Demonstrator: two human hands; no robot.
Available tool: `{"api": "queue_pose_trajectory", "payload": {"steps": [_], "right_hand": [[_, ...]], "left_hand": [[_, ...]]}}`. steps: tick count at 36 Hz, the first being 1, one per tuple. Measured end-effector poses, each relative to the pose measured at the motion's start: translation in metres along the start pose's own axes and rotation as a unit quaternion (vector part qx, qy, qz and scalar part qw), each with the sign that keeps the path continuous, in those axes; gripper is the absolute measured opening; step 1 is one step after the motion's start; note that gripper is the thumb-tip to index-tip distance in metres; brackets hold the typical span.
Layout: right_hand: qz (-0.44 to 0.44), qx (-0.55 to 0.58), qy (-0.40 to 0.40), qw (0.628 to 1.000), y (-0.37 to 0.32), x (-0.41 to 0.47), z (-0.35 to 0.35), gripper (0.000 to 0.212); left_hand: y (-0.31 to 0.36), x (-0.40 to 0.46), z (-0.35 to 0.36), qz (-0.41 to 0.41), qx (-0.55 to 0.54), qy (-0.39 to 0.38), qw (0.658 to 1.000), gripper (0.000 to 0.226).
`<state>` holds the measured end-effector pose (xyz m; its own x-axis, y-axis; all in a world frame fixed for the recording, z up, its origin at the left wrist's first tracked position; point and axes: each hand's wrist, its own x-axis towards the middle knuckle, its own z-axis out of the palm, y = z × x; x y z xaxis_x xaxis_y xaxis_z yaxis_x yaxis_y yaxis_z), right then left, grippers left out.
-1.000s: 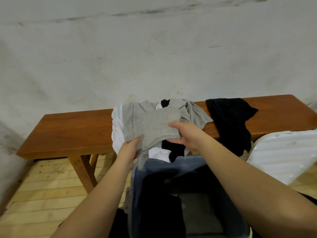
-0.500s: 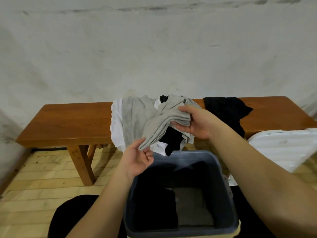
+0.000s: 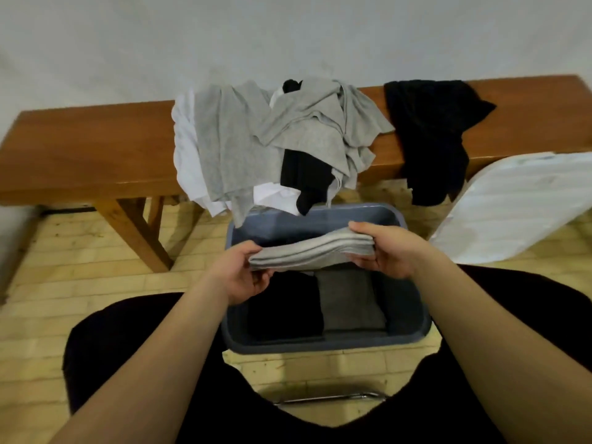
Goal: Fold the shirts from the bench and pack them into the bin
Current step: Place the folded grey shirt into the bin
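We hold the folded grey shirt [image 3: 312,253] flat above the bin [image 3: 413,310], left hand [image 3: 238,277] and right hand [image 3: 389,251] each pinching an end. We judge this the packing step: lower it onto the stacks inside; the pile [image 3: 275,142] waits on the bench [image 3: 86,145].

We cannot see the fingertips of our left hand [image 3: 238,273] or right hand [image 3: 389,251], since each grip tucks under the folded grey shirt [image 3: 312,249], which also hides the far floor of the bin [image 3: 413,302]. The bench [image 3: 96,149] and the white lid [image 3: 525,203] are cut off at the right edge. How many shirts make up the pile [image 3: 275,139] we cannot tell.
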<state>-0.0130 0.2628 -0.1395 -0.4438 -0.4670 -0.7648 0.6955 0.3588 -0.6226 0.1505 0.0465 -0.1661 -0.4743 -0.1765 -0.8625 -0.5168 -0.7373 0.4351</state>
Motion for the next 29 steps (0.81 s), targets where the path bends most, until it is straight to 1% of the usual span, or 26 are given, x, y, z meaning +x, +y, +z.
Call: {"api": "queue_pose_trajectory", "payload": {"steps": [4,8,11,13,16,19,20,23,24,27,29], "right_hand": [[0.057,0.010,0.019,0.998,0.030,0.031,-0.009,0.020],[0.148,-0.027,0.027,0.988,0.067,0.070,-0.020,0.020],[0.215,-0.059,0.034,0.974,0.092,0.097,-0.024,0.021],[0.238,-0.073,0.040,0.968,0.106,0.111,-0.023,0.022],[0.232,-0.106,0.049,0.966,0.120,0.130,-0.020,0.025],[0.206,-0.145,0.058,0.966,0.123,0.149,-0.012,0.019],[0.189,-0.162,0.062,0.967,0.125,0.156,-0.009,0.022],[0.100,-0.223,0.064,0.968,0.126,0.169,-0.003,0.044],[0.074,-0.231,0.061,0.968,0.128,0.174,-0.001,0.046],[0.054,-0.230,0.046,0.971,0.135,0.189,0.004,0.042],[0.074,-0.248,0.024,0.966,0.145,0.199,0.006,0.038]], "left_hand": [[-0.013,0.032,-0.011,-0.067,0.062,0.040,0.995,0.022],[-0.033,0.065,-0.024,-0.128,0.115,0.093,0.981,0.022],[-0.043,0.086,-0.030,-0.163,0.128,0.126,0.970,0.018],[-0.047,0.097,-0.031,-0.178,0.122,0.150,0.965,0.015],[-0.047,0.107,-0.031,-0.176,0.110,0.183,0.961,0.013],[-0.040,0.121,-0.032,-0.146,0.102,0.215,0.960,0.012],[-0.037,0.126,-0.034,-0.129,0.101,0.225,0.960,0.012],[-0.029,0.139,-0.039,-0.062,0.132,0.252,0.957,0.012],[-0.029,0.145,-0.042,-0.043,0.147,0.260,0.953,0.012],[-0.032,0.160,-0.050,-0.026,0.182,0.270,0.945,0.010],[-0.039,0.171,-0.058,-0.051,0.213,0.275,0.936,0.016]]}}
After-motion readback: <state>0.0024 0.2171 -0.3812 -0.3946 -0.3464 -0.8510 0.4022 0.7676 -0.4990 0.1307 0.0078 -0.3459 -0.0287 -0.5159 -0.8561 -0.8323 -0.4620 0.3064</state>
